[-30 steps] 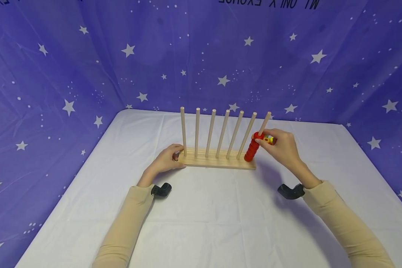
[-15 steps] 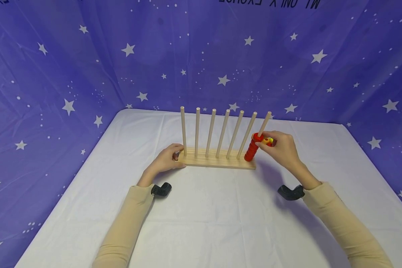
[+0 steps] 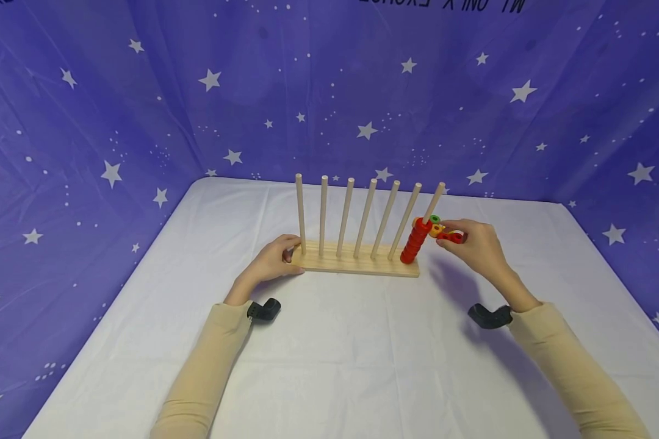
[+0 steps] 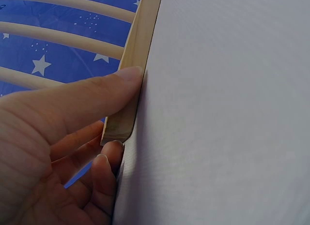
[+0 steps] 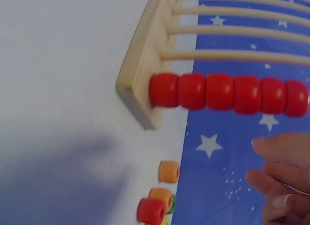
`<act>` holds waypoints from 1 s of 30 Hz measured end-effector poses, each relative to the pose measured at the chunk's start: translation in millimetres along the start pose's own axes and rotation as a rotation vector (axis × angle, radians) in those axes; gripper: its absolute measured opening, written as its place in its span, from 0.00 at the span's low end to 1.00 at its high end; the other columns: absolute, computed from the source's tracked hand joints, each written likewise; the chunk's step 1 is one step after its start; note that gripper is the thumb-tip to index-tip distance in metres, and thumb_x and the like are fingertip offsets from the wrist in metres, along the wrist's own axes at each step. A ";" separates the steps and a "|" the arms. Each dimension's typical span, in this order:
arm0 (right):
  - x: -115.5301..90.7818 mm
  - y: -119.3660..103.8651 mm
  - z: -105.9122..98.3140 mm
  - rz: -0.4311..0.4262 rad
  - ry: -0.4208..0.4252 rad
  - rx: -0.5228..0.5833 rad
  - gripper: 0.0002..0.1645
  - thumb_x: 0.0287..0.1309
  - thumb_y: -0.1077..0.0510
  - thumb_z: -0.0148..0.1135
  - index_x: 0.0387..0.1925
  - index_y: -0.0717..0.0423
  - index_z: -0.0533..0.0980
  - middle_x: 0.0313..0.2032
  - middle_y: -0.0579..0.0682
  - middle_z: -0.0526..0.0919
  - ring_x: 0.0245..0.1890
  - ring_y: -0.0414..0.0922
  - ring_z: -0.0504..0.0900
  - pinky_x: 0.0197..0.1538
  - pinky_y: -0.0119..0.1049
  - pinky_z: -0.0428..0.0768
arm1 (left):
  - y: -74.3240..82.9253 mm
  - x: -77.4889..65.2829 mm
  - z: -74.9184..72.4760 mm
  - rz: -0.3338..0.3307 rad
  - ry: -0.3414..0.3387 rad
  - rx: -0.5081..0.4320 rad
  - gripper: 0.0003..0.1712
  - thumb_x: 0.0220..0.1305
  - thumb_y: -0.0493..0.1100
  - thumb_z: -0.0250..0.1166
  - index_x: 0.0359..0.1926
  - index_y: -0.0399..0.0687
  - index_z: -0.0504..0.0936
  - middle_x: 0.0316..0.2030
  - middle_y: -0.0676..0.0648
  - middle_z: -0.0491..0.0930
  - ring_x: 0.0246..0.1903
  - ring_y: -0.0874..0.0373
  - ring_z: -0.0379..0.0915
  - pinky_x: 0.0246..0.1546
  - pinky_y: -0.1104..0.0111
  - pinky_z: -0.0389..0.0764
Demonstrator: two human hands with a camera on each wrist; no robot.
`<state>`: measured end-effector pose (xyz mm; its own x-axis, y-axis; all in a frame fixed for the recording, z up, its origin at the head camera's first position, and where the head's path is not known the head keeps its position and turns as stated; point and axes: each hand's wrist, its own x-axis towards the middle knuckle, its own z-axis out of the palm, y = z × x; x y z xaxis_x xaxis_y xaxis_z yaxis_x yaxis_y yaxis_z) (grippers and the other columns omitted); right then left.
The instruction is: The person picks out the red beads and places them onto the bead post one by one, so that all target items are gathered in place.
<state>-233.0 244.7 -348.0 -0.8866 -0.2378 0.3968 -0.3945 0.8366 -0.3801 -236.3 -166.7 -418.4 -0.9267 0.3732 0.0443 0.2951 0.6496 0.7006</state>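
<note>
My left hand (image 3: 271,258) grips the left end of a wooden pegboard base (image 3: 351,264), its thumb along the front edge and the fingers curled at the end, as the left wrist view shows. Tall wooden dowels stand in a row on the base. On the rightmost dowel sits a stack of several red beads (image 5: 219,92), and the dowel's bare top sticks out above it in the head view. Right of this stack my right hand (image 3: 476,245) hovers, thumb and fingers apart and holding nothing. Its fingertips overlap a loose red bead (image 3: 451,237) in the head view.
Behind the base's right end lie loose beads: orange beads (image 5: 168,172), a green bead (image 3: 435,219) and a yellow one, partly hidden. A white cloth (image 3: 335,353) covers the table. A purple star-printed curtain (image 3: 318,91) hangs around its back and sides.
My right hand has let go of the top red bead on the rightmost dowel and moved right, toward the loose beads. That bead sits slightly lower. The left hand keeps its place.
</note>
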 end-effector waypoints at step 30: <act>5.6 56.5 17.8 0.205 -0.101 -0.044 0.21 0.52 0.61 0.64 0.48 0.66 0.78 0.42 0.68 0.82 0.19 0.46 0.66 0.21 0.32 0.62 | -1.6 0.2 0.7 0.001 0.014 -0.015 0.42 0.47 0.39 0.73 0.64 0.31 0.66 0.61 0.36 0.67 0.33 0.56 0.68 0.34 0.72 0.69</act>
<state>-264.5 281.9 -382.1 -0.9675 -0.1072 0.2291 -0.1951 0.8925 -0.4067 -236.8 -167.3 -420.0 -0.9295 0.3647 0.0546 0.2927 0.6396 0.7108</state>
